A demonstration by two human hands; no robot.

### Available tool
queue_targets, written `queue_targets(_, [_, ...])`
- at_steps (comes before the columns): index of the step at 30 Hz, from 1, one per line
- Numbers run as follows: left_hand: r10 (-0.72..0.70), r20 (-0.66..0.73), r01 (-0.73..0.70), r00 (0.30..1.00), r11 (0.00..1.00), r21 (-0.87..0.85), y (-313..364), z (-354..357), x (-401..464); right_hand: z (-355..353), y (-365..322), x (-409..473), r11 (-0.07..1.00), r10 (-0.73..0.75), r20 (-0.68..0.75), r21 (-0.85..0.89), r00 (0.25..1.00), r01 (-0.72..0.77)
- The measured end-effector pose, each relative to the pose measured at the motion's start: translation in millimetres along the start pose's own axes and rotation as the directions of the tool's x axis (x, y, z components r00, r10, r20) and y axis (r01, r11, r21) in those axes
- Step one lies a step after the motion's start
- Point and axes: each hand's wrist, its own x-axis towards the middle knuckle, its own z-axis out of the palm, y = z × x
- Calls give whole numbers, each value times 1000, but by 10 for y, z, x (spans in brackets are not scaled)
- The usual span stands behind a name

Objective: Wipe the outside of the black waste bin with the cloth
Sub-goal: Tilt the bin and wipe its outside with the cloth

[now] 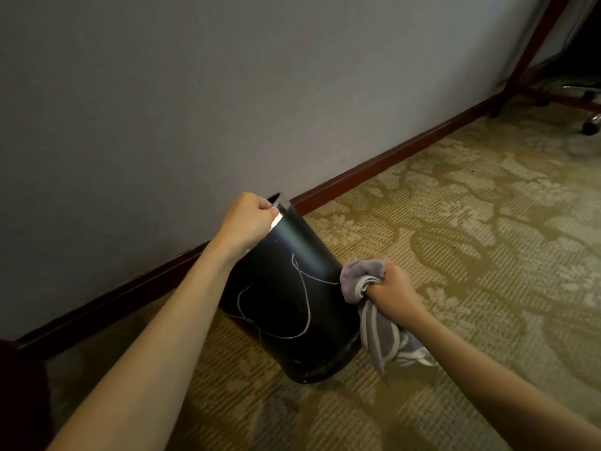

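The black waste bin (292, 297) stands tilted on the carpet near the wall, its mouth leaning away from me toward the wall. Pale scribbled lines run across its side. My left hand (248, 219) grips the bin's upper rim, fingers curled over the edge. My right hand (395, 289) is closed around a grey cloth (364, 276) with light stripes. The bunched part of the cloth presses against the bin's right side, and its loose end hangs down toward the floor.
A grey wall with a dark red skirting board (374, 167) runs diagonally behind the bin. Patterned beige carpet (471, 239) spreads to the right. A dark wooden frame (533, 47) and office chair casters (590, 125) sit at the far upper right.
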Motion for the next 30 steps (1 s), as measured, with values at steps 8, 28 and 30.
queue_targets(8, [10, 359, -22, 933, 999, 27, -77, -341, -121, -69, 87, 34, 991, -38, 52, -125, 998, 44])
queue_targets(28, [129, 430, -150, 893, 989, 15, -427, -543, -277, -103, 158, 216, 972, 146, -20, -186, 989, -147])
queue_targets(30, [146, 402, -173, 904, 984, 32, -420, -510, -273, -119, 148, 221, 968, 184, -5, -175, 983, -182])
